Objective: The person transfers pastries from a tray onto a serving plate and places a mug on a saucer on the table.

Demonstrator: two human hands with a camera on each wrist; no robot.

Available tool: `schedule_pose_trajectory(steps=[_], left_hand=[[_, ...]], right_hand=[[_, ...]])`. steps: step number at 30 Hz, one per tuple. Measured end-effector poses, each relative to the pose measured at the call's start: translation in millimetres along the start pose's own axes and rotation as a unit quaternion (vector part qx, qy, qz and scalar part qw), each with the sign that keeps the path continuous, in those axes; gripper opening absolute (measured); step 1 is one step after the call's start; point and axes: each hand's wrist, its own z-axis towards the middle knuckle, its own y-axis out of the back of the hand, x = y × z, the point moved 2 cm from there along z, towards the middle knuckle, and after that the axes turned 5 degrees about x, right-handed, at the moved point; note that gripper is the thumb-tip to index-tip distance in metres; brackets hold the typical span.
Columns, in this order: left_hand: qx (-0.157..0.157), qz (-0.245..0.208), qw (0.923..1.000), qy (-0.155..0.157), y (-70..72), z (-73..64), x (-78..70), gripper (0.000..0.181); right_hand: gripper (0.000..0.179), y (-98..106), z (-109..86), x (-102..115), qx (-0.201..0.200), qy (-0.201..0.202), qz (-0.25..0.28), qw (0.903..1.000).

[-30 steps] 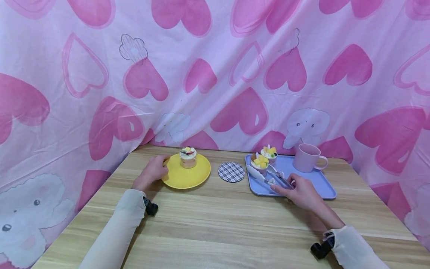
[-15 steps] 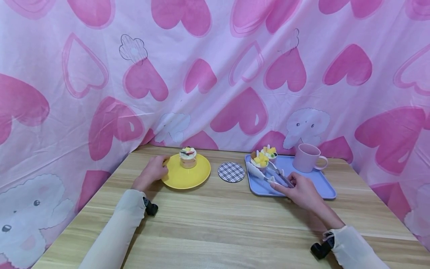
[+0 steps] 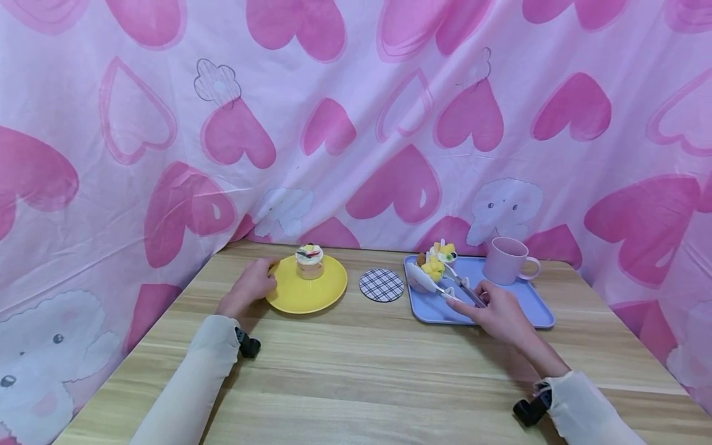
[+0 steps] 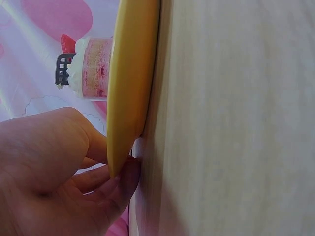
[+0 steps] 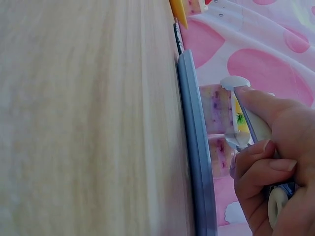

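At the left, my left hand (image 3: 251,284) pinches the rim of a yellow plate (image 3: 303,301), with fingers tucked under its edge in the left wrist view. A layered dessert cup (image 3: 309,269) topped with cream stands on that plate. My right hand (image 3: 500,314) grips a pair of tongs (image 3: 425,279) above a blue tray (image 3: 536,311). The tongs' pale tips lie on either side of the nearer fruit-topped dessert cup (image 3: 433,269); whether they press on it I cannot tell. A second fruit-topped dessert cup (image 3: 446,250) stands just behind it, partly hidden.
A pink mug (image 3: 505,262) stands on the tray's back right. Between plate and tray lies a round checked coaster (image 3: 381,285). A pink heart-patterned cloth (image 3: 384,154) hangs behind the wooden table (image 3: 356,371).
The tongs' tips have shifted slightly around the nearer dessert cup, and its fruit top now shows less. My left hand stays at the plate's rim. The head view has moved slightly.
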Motion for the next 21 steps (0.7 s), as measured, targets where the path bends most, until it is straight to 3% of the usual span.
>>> schedule_pose_trajectory(steps=[7, 15, 21], left_hand=[[0.001, -0.001, 1.0, -0.006, 0.0, 0.0, 0.7, 0.062], [0.004, -0.001, 1.0, -0.002, -0.7, 1.8, 2.7, 0.062], [0.003, -0.004, 1.0, 0.002, -1.1, 3.6, 3.3, 0.061]], right_hand=[[0.074, -0.8, 1.3, -3.8, -0.001, 0.0, -0.013, 0.9999], [0.074, -3.3, 0.4, -7.0, 0.037, -0.025, -0.028, 0.9986], [0.074, -3.7, 0.4, -8.2, 0.043, -0.026, -0.026, 0.9984]])
